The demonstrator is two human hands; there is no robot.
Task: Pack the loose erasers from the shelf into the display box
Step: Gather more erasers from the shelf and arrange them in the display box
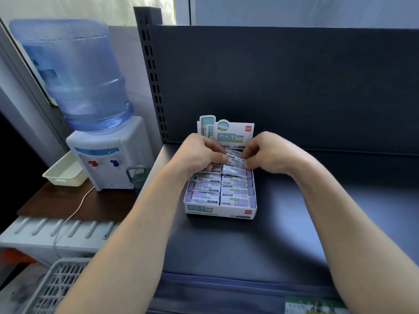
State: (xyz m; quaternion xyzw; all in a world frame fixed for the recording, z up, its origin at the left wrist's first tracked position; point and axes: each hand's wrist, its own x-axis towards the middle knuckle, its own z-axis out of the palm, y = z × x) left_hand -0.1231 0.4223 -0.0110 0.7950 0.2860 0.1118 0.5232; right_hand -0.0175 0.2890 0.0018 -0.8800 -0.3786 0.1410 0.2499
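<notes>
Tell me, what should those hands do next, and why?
Probably press the eraser down into the back of the box. Both hands, left and right, pinch it over the far rows, and the nearer rows already look full.

White-lilac erasers (207, 197), dark-grey shelf (317, 223)

**Surroundings: shelf bay and side table**

Dark grey metal shelf (317, 223) with matching back panel (283, 87) and slotted upright (154, 82). Left: water dispenser (106, 155) on brown table (68, 205), white basket (64, 172) beside it. Daylight through pale curtain (79, 7).
</notes>
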